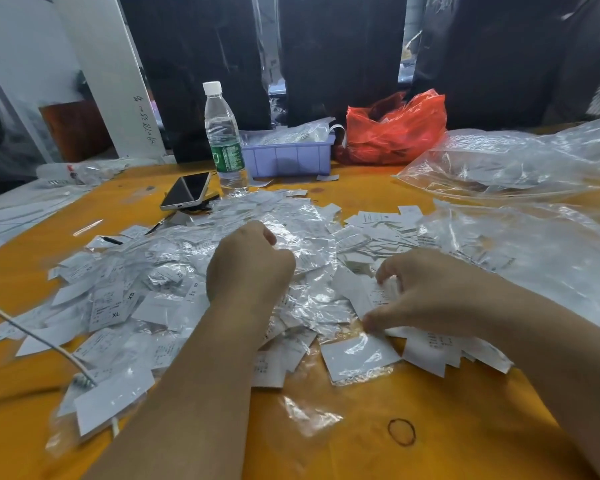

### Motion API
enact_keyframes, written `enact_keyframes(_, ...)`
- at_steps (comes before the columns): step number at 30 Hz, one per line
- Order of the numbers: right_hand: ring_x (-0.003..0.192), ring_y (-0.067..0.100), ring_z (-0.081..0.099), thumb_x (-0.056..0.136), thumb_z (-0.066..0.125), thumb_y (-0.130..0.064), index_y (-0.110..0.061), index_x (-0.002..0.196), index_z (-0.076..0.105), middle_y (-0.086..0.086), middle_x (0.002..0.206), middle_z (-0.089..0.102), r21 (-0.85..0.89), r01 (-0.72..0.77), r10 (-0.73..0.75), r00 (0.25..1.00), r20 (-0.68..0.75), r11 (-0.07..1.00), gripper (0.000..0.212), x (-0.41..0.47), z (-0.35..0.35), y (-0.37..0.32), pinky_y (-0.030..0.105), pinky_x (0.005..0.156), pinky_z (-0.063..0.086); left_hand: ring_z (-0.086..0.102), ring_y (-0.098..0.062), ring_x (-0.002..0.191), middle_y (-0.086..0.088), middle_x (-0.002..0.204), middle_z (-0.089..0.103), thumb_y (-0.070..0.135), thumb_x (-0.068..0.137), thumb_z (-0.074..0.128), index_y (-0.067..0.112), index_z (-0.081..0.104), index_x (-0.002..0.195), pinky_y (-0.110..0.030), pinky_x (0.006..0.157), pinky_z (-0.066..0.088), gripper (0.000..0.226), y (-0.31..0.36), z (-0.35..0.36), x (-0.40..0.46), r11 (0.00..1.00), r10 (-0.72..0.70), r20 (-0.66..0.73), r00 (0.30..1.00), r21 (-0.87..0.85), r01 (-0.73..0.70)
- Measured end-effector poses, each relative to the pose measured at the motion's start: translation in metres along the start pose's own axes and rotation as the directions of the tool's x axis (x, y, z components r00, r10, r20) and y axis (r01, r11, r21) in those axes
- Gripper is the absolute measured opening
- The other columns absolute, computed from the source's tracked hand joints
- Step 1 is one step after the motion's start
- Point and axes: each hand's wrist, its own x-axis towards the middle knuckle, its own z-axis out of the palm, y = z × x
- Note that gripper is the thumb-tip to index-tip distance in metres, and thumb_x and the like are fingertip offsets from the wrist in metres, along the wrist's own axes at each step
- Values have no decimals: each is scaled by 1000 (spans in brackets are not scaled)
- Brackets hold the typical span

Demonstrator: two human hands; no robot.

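Note:
A wide heap of small white size labels in clear plastic sleeves (160, 292) covers the middle of the orange table (361, 445). Some show XL and XS print. My left hand (250, 265) rests on the heap with its fingers curled under; whether they hold a sleeve is hidden. My right hand (426, 296) pinches a white label (378, 296) between thumb and fingers just above the pile.
A water bottle (224, 140) and a phone (186, 190) stand behind the heap. A purple tray (288, 157) and a red plastic bag (395, 129) sit at the back. Large clear bags (520, 161) fill the right side. A rubber band (401, 432) lies near the front edge.

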Motion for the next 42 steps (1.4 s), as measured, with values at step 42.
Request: enact_keyframes(42, 52, 7, 38, 68, 56, -11, -14, 111, 52, 8, 81, 48, 932, 128, -15, 991, -130, 339, 44, 4, -9, -7, 19, 41, 28, 56, -4, 50, -5, 71, 68, 26, 71, 50, -5, 53, 74, -19, 45, 39, 31, 30, 2, -27, 752, 160, 218, 963, -659, 24)
